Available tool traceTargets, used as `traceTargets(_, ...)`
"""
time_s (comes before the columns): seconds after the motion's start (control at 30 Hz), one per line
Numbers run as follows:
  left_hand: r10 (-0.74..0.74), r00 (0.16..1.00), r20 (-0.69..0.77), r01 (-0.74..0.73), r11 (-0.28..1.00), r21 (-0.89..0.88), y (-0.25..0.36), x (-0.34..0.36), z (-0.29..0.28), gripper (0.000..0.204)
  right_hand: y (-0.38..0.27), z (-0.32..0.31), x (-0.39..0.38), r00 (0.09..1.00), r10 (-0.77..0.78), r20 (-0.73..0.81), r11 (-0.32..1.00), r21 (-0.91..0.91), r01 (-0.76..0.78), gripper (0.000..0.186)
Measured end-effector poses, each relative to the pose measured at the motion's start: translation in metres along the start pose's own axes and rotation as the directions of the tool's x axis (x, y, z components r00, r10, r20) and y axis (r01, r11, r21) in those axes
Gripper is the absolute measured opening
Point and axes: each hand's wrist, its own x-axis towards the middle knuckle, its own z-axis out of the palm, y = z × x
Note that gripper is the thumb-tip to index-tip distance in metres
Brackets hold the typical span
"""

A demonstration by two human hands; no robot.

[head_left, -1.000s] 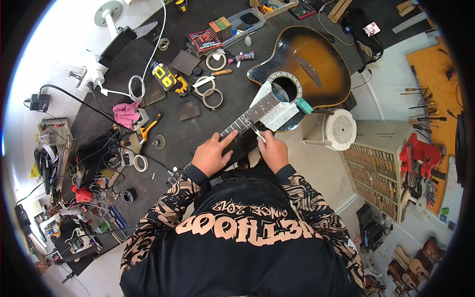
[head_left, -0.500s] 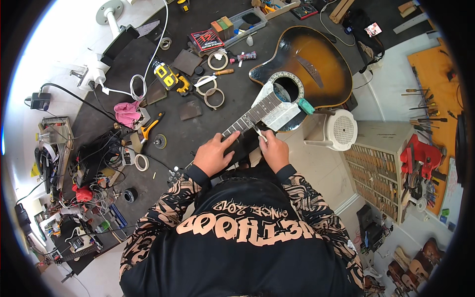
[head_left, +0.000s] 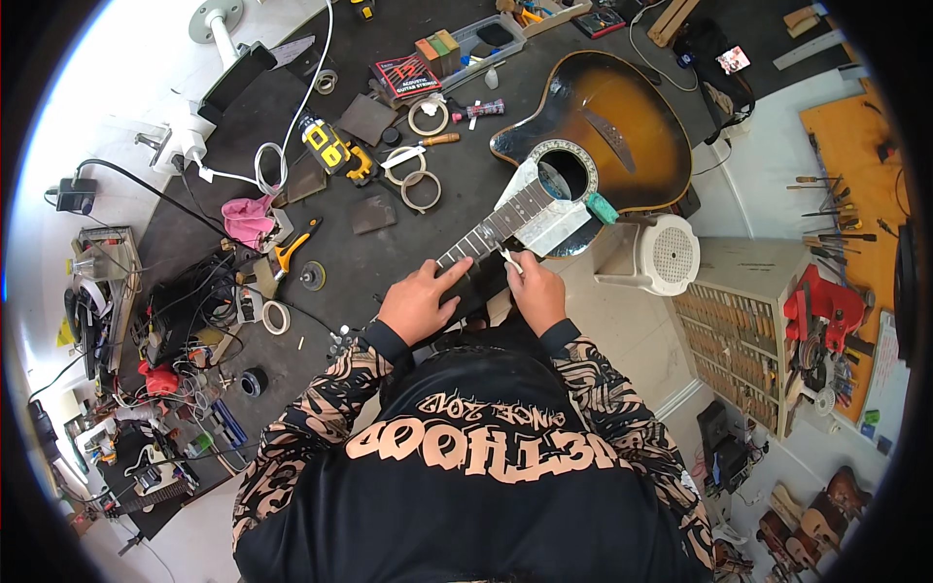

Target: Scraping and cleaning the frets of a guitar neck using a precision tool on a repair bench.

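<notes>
A sunburst acoustic guitar (head_left: 646, 107) lies face up on the dark bench, its neck pointing toward me. My left hand (head_left: 418, 303) rests over the guitar neck (head_left: 478, 238), with the index finger stretched along the fretboard and the thumb apart on the near side. My right hand (head_left: 537, 291) pinches a slim pale tool (head_left: 510, 258) whose tip is at the neck's near edge; its exact kind is too small to tell. White protective sheeting (head_left: 546, 225) covers the top on both sides of the fretboard end. On its edge sits a green lump (head_left: 602, 208).
A yellow drill (head_left: 335, 154), tape rolls (head_left: 421, 191) and a red string packet (head_left: 405, 76) lie beyond the neck. Cables and tools crowd the left. To the right stand a white stool (head_left: 671, 255) and a drawer cabinet (head_left: 734, 330).
My right hand and the slim tool have shifted very slightly; the left hand stays on the neck. The guitar has not visibly moved.
</notes>
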Motion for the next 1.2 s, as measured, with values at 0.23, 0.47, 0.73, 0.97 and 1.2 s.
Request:
traceTargets(0.23,-0.061,0.997,-0.053,0.061,0.998,-0.009,-0.005,0.003,-0.003,0.079,-0.005,0.001,0.004,1.0,-0.003,-0.01,1.0,0.017,0.004,0.018)
traceTargets(0.47,-0.072,0.995,-0.064,0.072,0.997,0.0,-0.009,0.005,-0.003,0.081,-0.008,0.002,0.009,1.0,-0.017,-0.018,1.0,-0.006,0.017,0.019)
traceTargets(0.73,-0.092,0.994,-0.058,0.091,0.996,-0.018,-0.01,0.006,-0.005,0.081,-0.01,0.003,0.015,0.999,-0.034,-0.03,0.999,-0.007,0.034,0.019)
traceTargets(0.97,-0.09,0.995,-0.041,0.09,0.996,-0.008,-0.014,0.006,-0.005,0.081,-0.015,0.003,0.018,0.999,-0.027,-0.03,1.0,-0.012,0.027,0.018)
traceTargets(1.2,-0.085,0.996,-0.023,0.084,0.996,-0.008,-0.013,0.006,-0.007,0.081,-0.017,0.005,0.024,0.998,-0.035,-0.043,0.999,-0.007,0.035,0.019)
